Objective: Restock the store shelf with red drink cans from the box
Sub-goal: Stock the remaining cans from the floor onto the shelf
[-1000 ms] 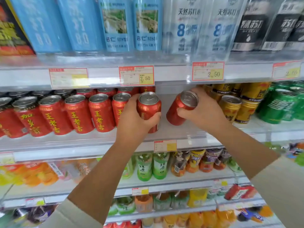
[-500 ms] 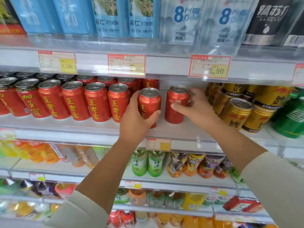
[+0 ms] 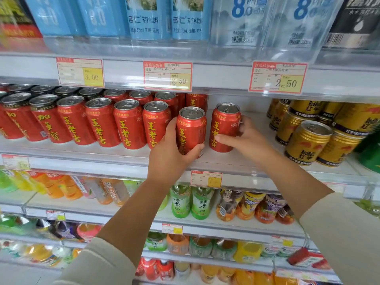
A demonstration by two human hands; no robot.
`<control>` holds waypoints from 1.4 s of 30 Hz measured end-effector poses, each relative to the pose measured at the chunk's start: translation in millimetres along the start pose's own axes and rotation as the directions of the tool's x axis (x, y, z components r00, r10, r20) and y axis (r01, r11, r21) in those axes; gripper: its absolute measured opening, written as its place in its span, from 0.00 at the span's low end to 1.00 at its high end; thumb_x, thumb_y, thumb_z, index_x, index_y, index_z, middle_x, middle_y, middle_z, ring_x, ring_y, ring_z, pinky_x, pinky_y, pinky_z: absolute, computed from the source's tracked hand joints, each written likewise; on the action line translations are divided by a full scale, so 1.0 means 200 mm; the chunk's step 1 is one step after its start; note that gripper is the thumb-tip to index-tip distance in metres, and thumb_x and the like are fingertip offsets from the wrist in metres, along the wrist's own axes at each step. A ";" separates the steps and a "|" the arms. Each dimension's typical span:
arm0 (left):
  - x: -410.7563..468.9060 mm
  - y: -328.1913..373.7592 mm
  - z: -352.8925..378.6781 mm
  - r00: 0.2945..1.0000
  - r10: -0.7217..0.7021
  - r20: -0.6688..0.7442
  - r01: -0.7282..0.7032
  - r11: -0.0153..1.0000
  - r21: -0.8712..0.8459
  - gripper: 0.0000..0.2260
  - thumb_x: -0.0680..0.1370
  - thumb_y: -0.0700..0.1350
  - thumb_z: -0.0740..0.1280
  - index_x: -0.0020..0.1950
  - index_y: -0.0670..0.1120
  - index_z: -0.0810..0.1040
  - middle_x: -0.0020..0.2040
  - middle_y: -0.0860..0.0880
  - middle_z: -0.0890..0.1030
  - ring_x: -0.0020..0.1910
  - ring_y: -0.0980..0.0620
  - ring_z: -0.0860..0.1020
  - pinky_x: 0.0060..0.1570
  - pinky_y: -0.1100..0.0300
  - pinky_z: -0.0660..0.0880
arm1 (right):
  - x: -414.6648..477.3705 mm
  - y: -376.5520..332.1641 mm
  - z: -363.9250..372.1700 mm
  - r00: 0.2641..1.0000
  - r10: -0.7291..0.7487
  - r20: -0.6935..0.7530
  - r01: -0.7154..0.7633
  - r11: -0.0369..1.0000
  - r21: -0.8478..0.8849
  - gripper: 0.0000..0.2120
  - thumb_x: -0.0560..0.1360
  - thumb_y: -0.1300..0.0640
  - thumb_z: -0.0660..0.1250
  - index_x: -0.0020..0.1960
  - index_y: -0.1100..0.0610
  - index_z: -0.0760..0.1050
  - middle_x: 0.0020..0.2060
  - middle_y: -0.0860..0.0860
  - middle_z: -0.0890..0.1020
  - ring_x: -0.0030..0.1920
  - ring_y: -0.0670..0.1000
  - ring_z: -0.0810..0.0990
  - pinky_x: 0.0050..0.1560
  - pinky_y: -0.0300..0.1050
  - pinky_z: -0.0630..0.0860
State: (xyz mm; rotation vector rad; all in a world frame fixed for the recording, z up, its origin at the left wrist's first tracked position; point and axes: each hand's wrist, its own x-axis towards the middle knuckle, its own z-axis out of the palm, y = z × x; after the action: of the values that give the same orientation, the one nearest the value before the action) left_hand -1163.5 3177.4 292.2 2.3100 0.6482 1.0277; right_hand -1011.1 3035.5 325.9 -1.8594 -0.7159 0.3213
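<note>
Where the task's cans are: two red cans on the middle shelf (image 3: 236, 161), in the gap right of the row of red cans (image 3: 127, 124).
Left can (image 3: 191, 130): near the shelf's front edge, just beside the row's last can; its base is hidden, so whether it rests cannot be told.
Right can (image 3: 225, 124): upright on the shelf, just right of it, slightly farther back.
Left hand (image 3: 168, 159): grasping the left can, thumb across its lower front.
Right hand (image 3: 246, 138): grasping the right can, thumb on its front, fingers round its far side.
Gold cans (image 3: 308, 138): farther right, apart.
Price tags (image 3: 167, 76): on the rail above.
Water bottles (image 3: 236, 21): top shelf.
Green tea bottles (image 3: 191, 202): shelf below.
</note>
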 end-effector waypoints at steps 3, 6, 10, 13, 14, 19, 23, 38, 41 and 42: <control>0.00 -0.01 0.01 1.000 0.017 -0.019 -0.017 1.000 0.003 0.41 0.71 0.63 0.73 0.77 0.52 0.59 0.59 0.49 0.81 0.51 0.47 0.82 0.48 0.53 0.79 | 0.01 0.02 0.05 0.996 -0.036 -0.078 0.033 0.999 -0.036 0.38 0.64 0.51 0.80 0.68 0.50 0.63 0.62 0.49 0.75 0.56 0.46 0.75 0.52 0.39 0.69; 0.00 -0.02 0.01 0.999 0.027 -0.026 -0.027 1.000 -0.002 0.41 0.71 0.63 0.73 0.77 0.51 0.60 0.60 0.50 0.81 0.52 0.48 0.82 0.49 0.54 0.79 | 0.07 0.02 0.03 0.997 -0.058 -0.043 0.053 0.994 -0.099 0.36 0.64 0.47 0.79 0.68 0.47 0.68 0.62 0.51 0.75 0.55 0.48 0.77 0.52 0.40 0.70; 0.00 -0.02 0.00 0.999 0.034 -0.006 -0.034 0.999 -0.003 0.41 0.70 0.63 0.73 0.77 0.51 0.60 0.59 0.50 0.81 0.48 0.49 0.82 0.46 0.56 0.79 | 0.12 0.00 0.06 0.996 -0.082 0.041 0.086 0.989 -0.116 0.36 0.64 0.46 0.79 0.69 0.48 0.68 0.60 0.47 0.77 0.58 0.48 0.77 0.60 0.48 0.73; 0.00 -0.02 -0.01 0.999 0.018 0.037 -0.017 1.000 -0.019 0.41 0.70 0.62 0.74 0.77 0.51 0.60 0.61 0.51 0.81 0.51 0.51 0.82 0.48 0.61 0.77 | 0.13 -0.03 0.08 0.994 -0.090 0.058 0.093 0.994 -0.053 0.34 0.67 0.52 0.78 0.69 0.49 0.67 0.56 0.46 0.77 0.55 0.47 0.77 0.57 0.45 0.73; 0.01 -0.01 -0.02 0.999 0.006 0.054 -0.003 0.999 -0.040 0.41 0.70 0.61 0.74 0.77 0.51 0.60 0.62 0.51 0.80 0.53 0.52 0.81 0.50 0.60 0.78 | 0.14 -0.02 0.07 0.994 -0.093 0.063 0.095 0.995 -0.036 0.33 0.68 0.54 0.77 0.69 0.50 0.67 0.56 0.47 0.78 0.55 0.48 0.78 0.57 0.45 0.73; -0.02 0.00 -0.06 0.998 -0.039 0.040 0.043 0.994 -0.099 0.39 0.70 0.60 0.75 0.76 0.54 0.62 0.64 0.52 0.79 0.58 0.53 0.80 0.57 0.53 0.79 | 0.17 0.01 0.05 0.988 -0.127 0.087 0.129 0.991 -0.023 0.30 0.70 0.54 0.76 0.69 0.48 0.69 0.53 0.48 0.81 0.52 0.44 0.80 0.47 0.35 0.73; -0.07 0.02 -0.06 0.995 -0.087 -0.051 0.081 0.990 -0.116 0.39 0.68 0.59 0.77 0.75 0.54 0.64 0.58 0.54 0.82 0.53 0.55 0.81 0.53 0.57 0.80 | 0.21 0.01 0.08 0.987 -0.152 0.059 0.155 0.987 -0.035 0.31 0.70 0.54 0.76 0.70 0.49 0.68 0.49 0.48 0.80 0.49 0.44 0.80 0.46 0.34 0.73; -0.09 0.02 -0.09 0.983 -0.169 -0.074 0.151 0.967 -0.207 0.32 0.66 0.53 0.80 0.66 0.53 0.71 0.48 0.66 0.77 0.46 0.75 0.76 0.43 0.80 0.70 | 0.33 -0.02 0.23 0.981 -0.190 0.039 0.191 0.981 -0.030 0.27 0.67 0.55 0.78 0.62 0.58 0.70 0.49 0.52 0.78 0.48 0.49 0.77 0.42 0.33 0.71; -0.09 0.01 -0.09 0.985 -0.157 -0.077 0.139 0.970 -0.198 0.32 0.66 0.53 0.80 0.66 0.53 0.71 0.47 0.67 0.77 0.46 0.75 0.76 0.43 0.80 0.70 | 0.33 -0.02 0.26 0.979 -0.199 0.042 0.200 0.980 -0.021 0.26 0.68 0.54 0.78 0.61 0.57 0.71 0.47 0.51 0.78 0.48 0.50 0.77 0.46 0.39 0.73; -0.09 0.02 -0.09 0.985 -0.155 -0.075 0.138 0.971 -0.198 0.32 0.66 0.53 0.80 0.66 0.53 0.71 0.48 0.67 0.77 0.46 0.76 0.76 0.43 0.81 0.70 | 0.34 -0.02 0.26 0.978 -0.204 0.045 0.205 0.979 -0.017 0.26 0.68 0.54 0.78 0.61 0.57 0.71 0.47 0.51 0.78 0.49 0.50 0.77 0.48 0.41 0.73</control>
State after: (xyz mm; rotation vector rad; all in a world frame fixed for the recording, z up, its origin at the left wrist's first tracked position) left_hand -1187.5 3168.6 295.2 2.0280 0.7113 1.0802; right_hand -987.5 3116.7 315.6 -1.7855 -0.9353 0.2216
